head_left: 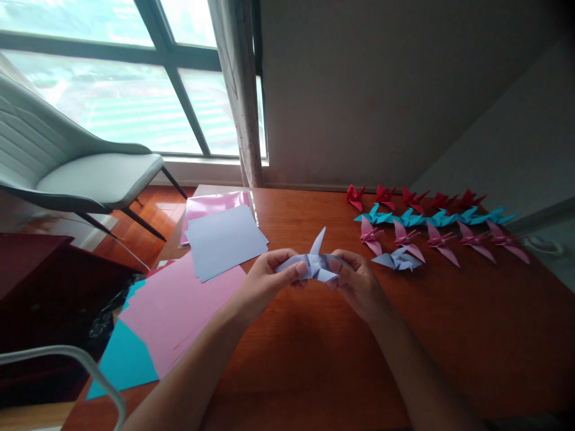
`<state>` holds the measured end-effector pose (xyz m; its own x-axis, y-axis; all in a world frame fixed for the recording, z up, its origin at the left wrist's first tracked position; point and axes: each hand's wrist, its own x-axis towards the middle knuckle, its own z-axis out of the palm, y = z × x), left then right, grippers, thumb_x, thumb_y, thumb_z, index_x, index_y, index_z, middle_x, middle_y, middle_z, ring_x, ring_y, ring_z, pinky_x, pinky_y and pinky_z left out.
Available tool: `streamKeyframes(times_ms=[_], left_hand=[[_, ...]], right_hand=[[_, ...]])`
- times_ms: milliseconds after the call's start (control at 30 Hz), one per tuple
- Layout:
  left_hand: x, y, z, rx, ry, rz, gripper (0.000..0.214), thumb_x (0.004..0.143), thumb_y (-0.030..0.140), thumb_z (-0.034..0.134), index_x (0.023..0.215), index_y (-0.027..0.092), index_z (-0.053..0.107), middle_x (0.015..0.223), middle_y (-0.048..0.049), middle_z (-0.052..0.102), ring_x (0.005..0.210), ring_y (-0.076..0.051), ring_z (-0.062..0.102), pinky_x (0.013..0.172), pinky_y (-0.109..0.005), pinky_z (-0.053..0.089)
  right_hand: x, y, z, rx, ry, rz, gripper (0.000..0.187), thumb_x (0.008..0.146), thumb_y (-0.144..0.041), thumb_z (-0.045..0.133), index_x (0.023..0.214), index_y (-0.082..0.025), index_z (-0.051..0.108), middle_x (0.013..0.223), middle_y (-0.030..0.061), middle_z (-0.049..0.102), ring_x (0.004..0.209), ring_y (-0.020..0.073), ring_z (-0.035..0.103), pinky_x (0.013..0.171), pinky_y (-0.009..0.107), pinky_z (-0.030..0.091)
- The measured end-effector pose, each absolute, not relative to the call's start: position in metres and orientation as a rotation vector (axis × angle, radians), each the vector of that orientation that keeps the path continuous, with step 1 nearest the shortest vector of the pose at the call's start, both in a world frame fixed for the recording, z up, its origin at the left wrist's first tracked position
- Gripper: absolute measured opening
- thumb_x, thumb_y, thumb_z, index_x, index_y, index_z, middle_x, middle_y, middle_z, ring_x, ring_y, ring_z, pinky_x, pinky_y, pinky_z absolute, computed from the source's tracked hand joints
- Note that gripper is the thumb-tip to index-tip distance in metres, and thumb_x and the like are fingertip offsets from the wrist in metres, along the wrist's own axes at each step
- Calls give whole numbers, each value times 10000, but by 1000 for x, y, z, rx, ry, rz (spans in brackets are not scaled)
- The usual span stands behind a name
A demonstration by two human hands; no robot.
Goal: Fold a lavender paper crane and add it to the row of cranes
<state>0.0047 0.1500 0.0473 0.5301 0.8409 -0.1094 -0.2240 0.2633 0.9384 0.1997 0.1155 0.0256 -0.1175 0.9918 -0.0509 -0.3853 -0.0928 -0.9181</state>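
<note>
A pale lavender paper crane [317, 263] is held above the middle of the wooden table, between my two hands. My left hand [278, 269] pinches one wing, its thumb lying on top. The other wing is gripped by my right hand [354, 275], thumb also on top. One narrow point of the crane sticks up and away from me; a folded part lies toward me at the centre. My fingertips beneath the wings are partly hidden. Right of my right hand, a finished crane of the same lavender [399, 258] sits on the table.
Rows of red cranes [409, 197], turquoise cranes [408, 218] and pink cranes [440, 241] stand at the back right of the table [314, 359]. On the left lie lavender sheets [227, 239], pink sheets [179, 311] and turquoise sheets [130, 359]. A chair [99, 173] stands beyond, near the window.
</note>
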Motion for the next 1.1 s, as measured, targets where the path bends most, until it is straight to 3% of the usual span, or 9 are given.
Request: streamKeyframes(times_ms=[167,433,767,900,1100], left_hand=[[7,148,42,931,617,810,333,746,424,848,695,136,690,625,-12,654,593,-98,552,597,-205,398],[10,147,37,692,556,886,366,732,395,870,634,138,629,569,0,618,558,-81,543,569,-174,397],[10,146,34,609,489,877,348,740,381,869,674,117,652,592,-7,620,575,-74,552,577,-164,429],[10,148,35,581,531,895,355,707,378,892,675,115,657,605,-13,634,572,-77,565,573,-167,445],[8,154,35,563,577,945,317,725,347,883,701,118,665,628,-16,656,570,-74,573,557,-157,455]], right_hand=[[194,115,23,-761,-639,1598,235,730,-374,863,676,-214,700,569,-36,616,513,83,505,496,201,370],[189,117,23,-638,-427,1643,247,669,-318,916,631,-200,702,559,-46,637,509,69,541,547,205,476],[185,119,20,-638,-389,1550,482,675,-457,898,479,-178,557,443,-67,489,446,56,420,495,210,414],[187,119,22,-619,-414,1539,481,662,-481,898,478,-185,566,449,-69,446,466,65,398,488,212,393],[191,119,24,-597,-414,1520,386,665,-425,911,545,-199,622,502,-60,512,513,69,428,472,189,349]])
